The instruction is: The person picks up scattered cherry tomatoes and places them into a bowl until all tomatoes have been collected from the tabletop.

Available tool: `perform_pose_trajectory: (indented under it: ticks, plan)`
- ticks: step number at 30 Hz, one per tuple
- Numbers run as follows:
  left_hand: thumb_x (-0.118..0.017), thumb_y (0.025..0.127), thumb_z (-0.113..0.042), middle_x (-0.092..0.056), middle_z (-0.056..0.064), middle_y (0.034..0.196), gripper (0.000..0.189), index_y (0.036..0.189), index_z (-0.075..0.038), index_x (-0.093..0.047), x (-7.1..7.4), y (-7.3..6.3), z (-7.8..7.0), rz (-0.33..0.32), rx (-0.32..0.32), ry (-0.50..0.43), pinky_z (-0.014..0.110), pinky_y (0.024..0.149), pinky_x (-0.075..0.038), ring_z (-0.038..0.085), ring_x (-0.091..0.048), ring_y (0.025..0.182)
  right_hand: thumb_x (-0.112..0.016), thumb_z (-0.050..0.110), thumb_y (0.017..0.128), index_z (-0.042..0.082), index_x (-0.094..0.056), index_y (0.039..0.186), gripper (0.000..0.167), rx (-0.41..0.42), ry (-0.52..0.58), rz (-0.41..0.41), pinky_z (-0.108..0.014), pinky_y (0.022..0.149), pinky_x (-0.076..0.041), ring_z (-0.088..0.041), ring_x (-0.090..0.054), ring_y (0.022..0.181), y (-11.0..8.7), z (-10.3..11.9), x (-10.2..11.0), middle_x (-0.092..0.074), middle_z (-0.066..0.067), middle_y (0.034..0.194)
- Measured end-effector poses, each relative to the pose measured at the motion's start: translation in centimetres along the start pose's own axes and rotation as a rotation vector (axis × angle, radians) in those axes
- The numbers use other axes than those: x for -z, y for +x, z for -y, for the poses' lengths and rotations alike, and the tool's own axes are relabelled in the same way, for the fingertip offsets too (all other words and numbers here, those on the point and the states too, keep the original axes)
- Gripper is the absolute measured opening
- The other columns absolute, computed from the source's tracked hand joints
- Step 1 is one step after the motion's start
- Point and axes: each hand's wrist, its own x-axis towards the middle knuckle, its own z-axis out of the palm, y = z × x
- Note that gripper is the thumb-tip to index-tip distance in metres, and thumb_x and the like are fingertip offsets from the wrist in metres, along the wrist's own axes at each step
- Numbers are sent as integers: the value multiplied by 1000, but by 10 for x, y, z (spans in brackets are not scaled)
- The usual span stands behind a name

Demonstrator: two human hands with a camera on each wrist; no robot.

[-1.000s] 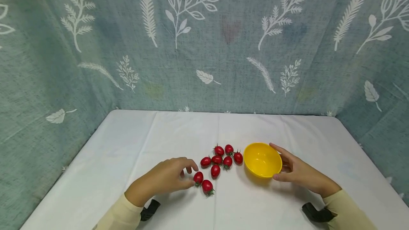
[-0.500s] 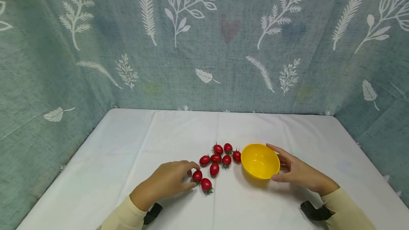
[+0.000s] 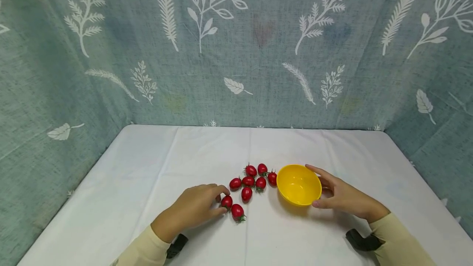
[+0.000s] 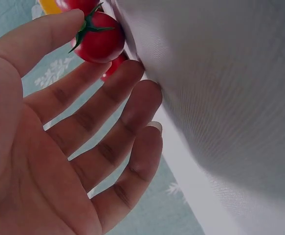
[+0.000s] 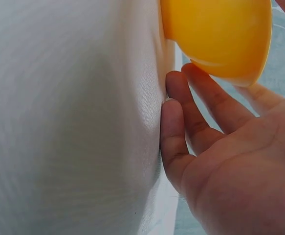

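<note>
Cherry tomato point(image 3: 227, 202) sits pinched between the thumb and index finger of the left hand point(image 3: 192, 208) (whether it touches the cloth I cannot tell). Well apart from it, the right hand point(image 3: 340, 196) grips the right side of a yellow bowl point(image 3: 298, 186), thumb and index at the rim. Just beside the pinched fruit lies a second tomato point(image 3: 237, 212); seven more tomatoes point(image 3: 248, 181) cluster between the hands on white cloth point(image 3: 281, 237). Beyond hangs leaf-printed fabric point(image 3: 207, 73).

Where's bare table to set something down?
Free: white cloth left of the left hand, right of the right hand, and from the tomatoes back to the curtain. Crowded: centre, tomatoes between left hand and yellow bowl.
</note>
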Motion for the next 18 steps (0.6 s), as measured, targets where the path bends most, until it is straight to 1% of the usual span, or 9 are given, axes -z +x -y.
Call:
perform_pose_trajectory:
  ticks: [5, 9, 11, 18]
  plan:
    - [-80, 83, -34, -66, -10, 87, 35, 113, -22, -69, 0, 0, 0, -2, 2, 6, 32, 70, -52, 6, -59, 77, -78, 23, 87, 27, -16, 161, 96, -1, -15, -3, -25, 103, -48, -36, -46, 139, 1, 0, -1, -37, -17, 157]
    - [-81, 82, -34, -65, -11, 87, 35, 112, -21, -69, -1, 0, 0, -6, -2, 13, 31, 69, -52, 5, -58, 77, -78, 21, 87, 27, -15, 161, 97, -2, -5, 3, -23, 102, -48, -37, -46, 139, 0, 0, -1, -36, -18, 157]
    - [-80, 82, -34, -65, -11, 86, 34, 112, -21, -69, -1, 0, 0, -11, -7, 19, 30, 68, -51, 5, -57, 76, -77, 21, 88, 26, -15, 161, 97, -3, -1, 6, -25, 102, -48, -37, -46, 139, 1, 0, -1, -36, -19, 157]
    - [-80, 83, -34, -65, -11, 86, 32, 110, -21, -69, -2, 0, 1, -23, -18, 23, 30, 67, -51, 4, -58, 76, -77, 23, 88, 28, -14, 161, 96, -14, -21, 3, -45, 107, -46, -36, -49, 136, 0, 0, -1, -40, -20, 154]
